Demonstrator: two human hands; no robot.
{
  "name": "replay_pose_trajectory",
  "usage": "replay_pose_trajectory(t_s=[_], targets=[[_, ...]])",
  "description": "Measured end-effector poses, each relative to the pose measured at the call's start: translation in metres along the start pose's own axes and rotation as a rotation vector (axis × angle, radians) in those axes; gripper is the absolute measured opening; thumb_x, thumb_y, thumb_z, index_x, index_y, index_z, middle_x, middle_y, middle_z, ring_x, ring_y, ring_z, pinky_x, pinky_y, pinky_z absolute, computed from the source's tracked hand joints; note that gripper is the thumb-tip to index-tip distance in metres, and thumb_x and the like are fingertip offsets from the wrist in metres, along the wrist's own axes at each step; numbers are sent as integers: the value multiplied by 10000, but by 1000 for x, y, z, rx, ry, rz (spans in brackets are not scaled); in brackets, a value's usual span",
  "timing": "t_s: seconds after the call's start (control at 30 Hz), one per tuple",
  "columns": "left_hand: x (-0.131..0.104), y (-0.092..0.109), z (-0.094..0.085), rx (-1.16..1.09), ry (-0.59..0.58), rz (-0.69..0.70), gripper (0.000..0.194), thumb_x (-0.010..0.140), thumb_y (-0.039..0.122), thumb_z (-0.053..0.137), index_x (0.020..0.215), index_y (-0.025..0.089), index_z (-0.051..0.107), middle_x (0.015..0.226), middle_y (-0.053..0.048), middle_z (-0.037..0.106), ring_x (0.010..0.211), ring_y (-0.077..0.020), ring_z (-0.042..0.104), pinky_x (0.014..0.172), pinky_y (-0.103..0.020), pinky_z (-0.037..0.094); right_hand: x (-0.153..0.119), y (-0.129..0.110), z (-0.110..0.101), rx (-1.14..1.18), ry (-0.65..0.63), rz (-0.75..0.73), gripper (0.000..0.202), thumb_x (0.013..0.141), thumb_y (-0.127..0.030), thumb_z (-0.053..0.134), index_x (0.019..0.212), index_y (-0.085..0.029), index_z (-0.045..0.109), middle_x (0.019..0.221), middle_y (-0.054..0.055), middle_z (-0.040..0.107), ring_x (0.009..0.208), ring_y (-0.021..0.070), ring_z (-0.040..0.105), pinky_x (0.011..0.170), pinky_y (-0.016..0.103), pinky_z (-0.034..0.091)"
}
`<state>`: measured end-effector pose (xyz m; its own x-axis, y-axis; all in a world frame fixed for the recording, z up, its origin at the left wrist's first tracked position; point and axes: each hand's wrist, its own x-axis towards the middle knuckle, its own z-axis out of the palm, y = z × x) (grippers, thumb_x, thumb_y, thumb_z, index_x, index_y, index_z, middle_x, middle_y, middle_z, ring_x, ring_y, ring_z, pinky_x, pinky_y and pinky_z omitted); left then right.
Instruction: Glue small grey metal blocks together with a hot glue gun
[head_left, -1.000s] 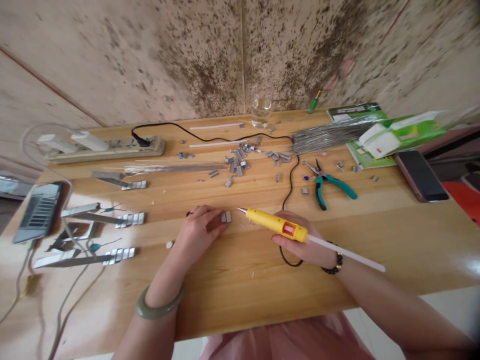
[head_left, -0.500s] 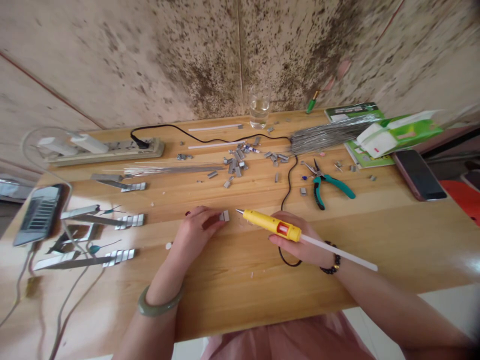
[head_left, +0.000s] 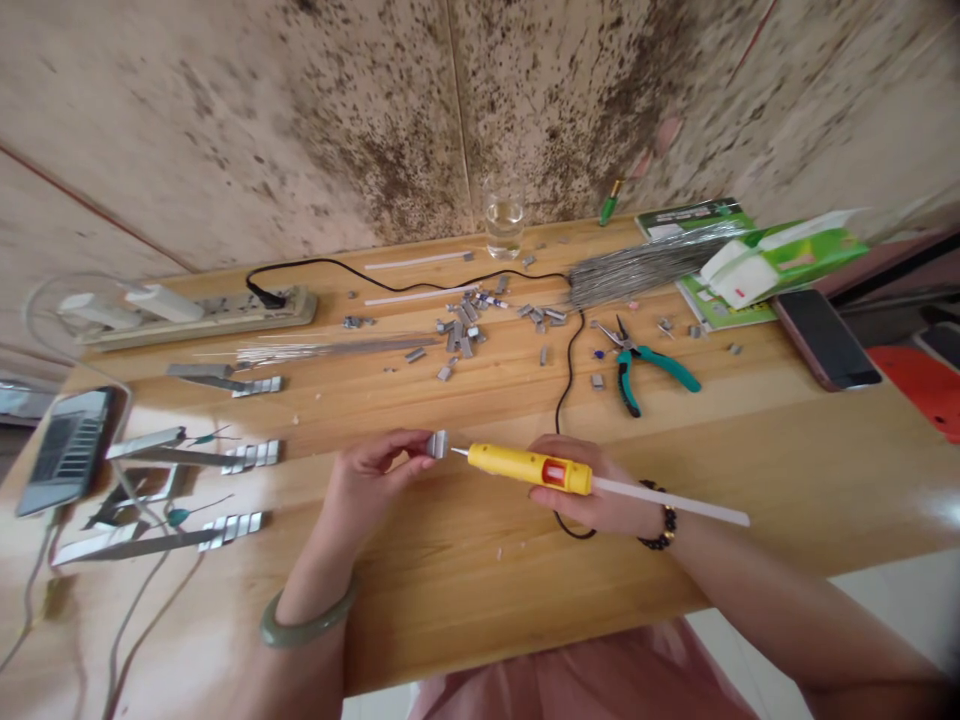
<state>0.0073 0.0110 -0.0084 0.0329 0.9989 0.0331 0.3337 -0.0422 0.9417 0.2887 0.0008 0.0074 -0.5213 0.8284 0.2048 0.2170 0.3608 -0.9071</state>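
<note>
Between the thumb and fingers of my left hand (head_left: 375, 480) is a small grey block-like piece (head_left: 438, 445), its end turned to the right. My right hand (head_left: 592, 500) is wrapped round a yellow glue gun (head_left: 529, 468) with a white glue stick (head_left: 675, 500) running out of its back. The nozzle points left and sits very close to the grey piece; I cannot tell whether they touch. A black cord (head_left: 562, 400) runs near my right hand. Beyond the hands lies a pile of small grey pieces (head_left: 461, 330).
Teal-handled pliers (head_left: 652, 365), a bundle of thin wires (head_left: 645, 270), and a phone (head_left: 825, 340) lie to the right. A glass of water (head_left: 504, 228) stands by the wall. Left are a power strip (head_left: 225, 308), grey folded strip assemblies (head_left: 247, 455) and another phone (head_left: 66, 450).
My left hand has raised the grey piece from the table and turned it towards the nozzle. The glue gun has shifted slightly left and down in view, closer to the piece.
</note>
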Motion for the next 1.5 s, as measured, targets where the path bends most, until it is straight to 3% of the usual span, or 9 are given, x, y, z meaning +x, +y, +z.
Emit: replay_pose_trajectory(t_s=[0.33, 1.5], targets=[[-3, 2, -1, 58, -51, 91, 223, 682, 300, 774, 886, 211, 757, 770, -29, 743, 696, -173, 681, 679, -268, 573, -3, 4, 3, 18, -1, -5, 147, 826, -256, 640, 958, -216, 590, 929, 60, 661, 874, 211, 640, 776, 332, 514], [-2, -1, -1, -7, -122, 156, 223, 723, 250, 763, 944, 225, 744, 807, -26, 733, 739, -155, 672, 703, -250, 548, -1, 6, 1, 13, -5, -5, 112, 846, -301, 620, 877, -197, 593, 884, 68, 657, 826, 202, 635, 740, 318, 506]])
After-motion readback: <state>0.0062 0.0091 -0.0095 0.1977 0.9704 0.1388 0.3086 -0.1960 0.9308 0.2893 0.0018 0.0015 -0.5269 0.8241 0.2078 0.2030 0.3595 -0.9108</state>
